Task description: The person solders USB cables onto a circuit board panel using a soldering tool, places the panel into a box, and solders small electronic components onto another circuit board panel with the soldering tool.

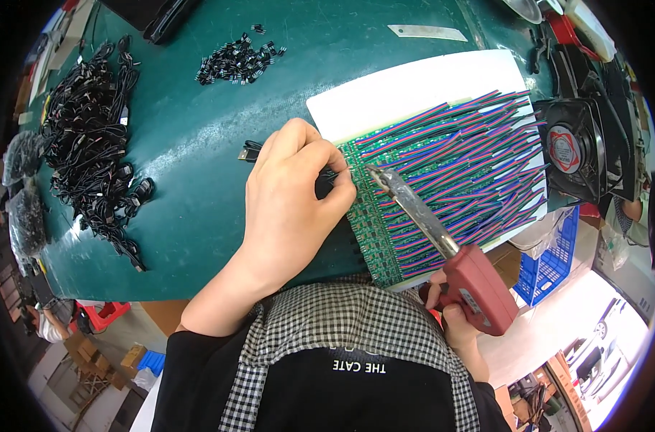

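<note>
In the middle, my left hand point(288, 191) is closed with thumb and fingertips pinched at the left edge of a panel of green circuit boards point(376, 248). It holds a thin black USB cable point(251, 151), whose plug end sticks out to the left of my knuckles. My fingers cover the cable's other end. Wrapped round the handle of a dark red soldering gun point(479, 288) is my right hand point(457, 324). The gun's metal tip rests at or just above the boards, close to my left fingertips. Rows of striped multicolour wires point(471, 165) run rightward from the boards.
A white sheet point(414, 83) lies under the boards on the green table point(183, 187). Bundled black cables point(90, 137) cover the left side, with small black connectors point(241, 61) heaped behind. A metal blade point(427, 32) lies far back. At right stand a fan point(568, 147) and a blue crate point(550, 263).
</note>
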Tool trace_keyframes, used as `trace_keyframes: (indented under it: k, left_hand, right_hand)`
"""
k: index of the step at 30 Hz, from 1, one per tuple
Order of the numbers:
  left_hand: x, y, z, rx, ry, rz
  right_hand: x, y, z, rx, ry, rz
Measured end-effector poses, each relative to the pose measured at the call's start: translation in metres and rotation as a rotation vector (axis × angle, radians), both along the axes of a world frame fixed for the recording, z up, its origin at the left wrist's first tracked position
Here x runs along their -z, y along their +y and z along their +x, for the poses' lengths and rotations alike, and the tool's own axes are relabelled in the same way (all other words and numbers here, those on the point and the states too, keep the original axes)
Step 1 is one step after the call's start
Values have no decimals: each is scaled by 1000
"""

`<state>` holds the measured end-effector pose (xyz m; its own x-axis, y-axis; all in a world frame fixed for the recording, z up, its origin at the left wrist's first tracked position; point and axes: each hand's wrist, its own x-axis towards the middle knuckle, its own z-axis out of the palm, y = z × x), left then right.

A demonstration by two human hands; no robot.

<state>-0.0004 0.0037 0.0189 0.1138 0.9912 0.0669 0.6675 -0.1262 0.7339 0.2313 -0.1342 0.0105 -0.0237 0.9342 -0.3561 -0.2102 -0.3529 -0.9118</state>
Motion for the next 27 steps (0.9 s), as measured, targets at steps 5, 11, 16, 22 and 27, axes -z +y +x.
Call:
trace_keyframes:
  k: [5,11,16,22,27]
  left_hand:
    - [-2,0,1,0,9,-33]
    - [-3,-2,-1,11,52,-40]
    - [0,-4,-6,65,-6,10]
    - [-1,-3,-7,147,56,58]
    - [-5,-3,-3,138,118,67]
  right_hand:
    - [-2,3,-4,29,61,12]
    - [-2,-2,-1,52,81,-35]
    - [-4,-3,-1,77,96,-64]
    - [-8,-1,-4,34,-122,35]
    - [-9,1,-3,1,-29,-46]
